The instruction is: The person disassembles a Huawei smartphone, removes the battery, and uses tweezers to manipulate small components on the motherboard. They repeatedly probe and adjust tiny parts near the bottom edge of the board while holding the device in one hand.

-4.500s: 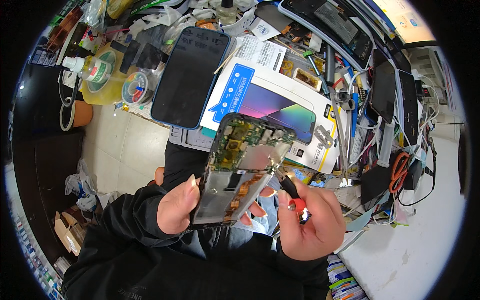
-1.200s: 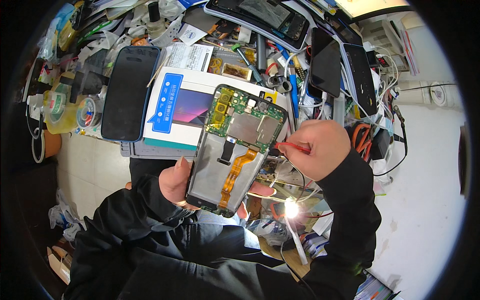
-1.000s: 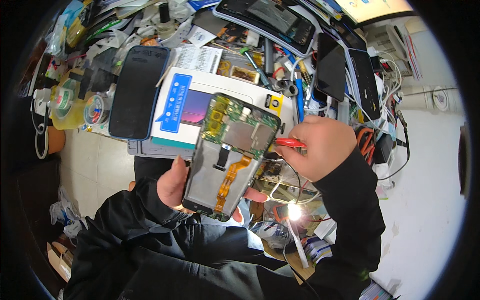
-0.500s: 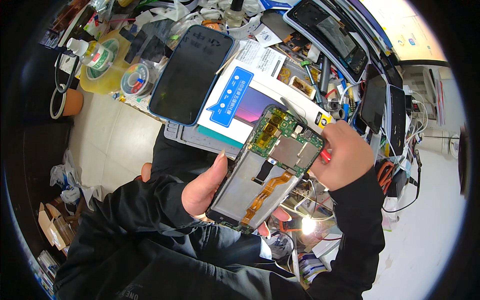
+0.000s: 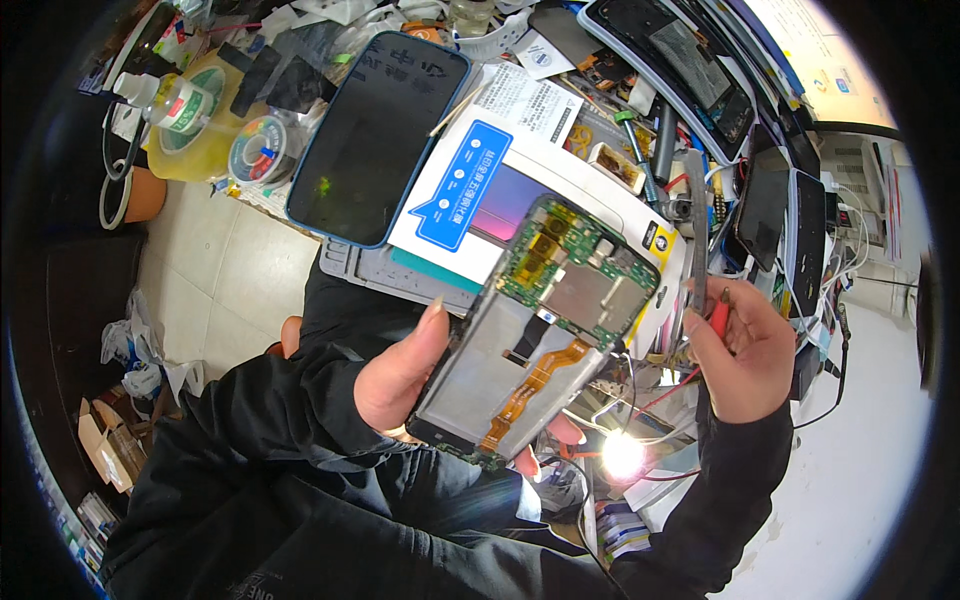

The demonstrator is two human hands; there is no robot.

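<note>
- White box [image 5: 480,215]: lies flat past the opened phone, which covers part of it in view.
- Blue-edged phone [image 5: 375,145]: dark screen up, left of the box label.
- Opened phone [image 5: 525,335]: back off, held up in front of the body, tilted, top end toward upper right. Green board [image 5: 590,262] at top end, bare metal below.
- Left hand [image 5: 400,375]: wrapped around lower left edge of opened phone, thumb up along the side, fingers underneath, fingertips showing past right edge. Firm hold, little change.
- Right hand [image 5: 745,345]: was at the phone's upper right edge half a second ago; now off to the right, apart from it. So no contact with the board side. Fingers curled, nearly closed, thumb opposite forefinger.
- Grey tool [image 5: 697,235]: long, thin, upright in view, lower end at right fingertips; seems pinched.
- Red clip [image 5: 720,315]: in right hand's curl, away from phone edge now.
</note>
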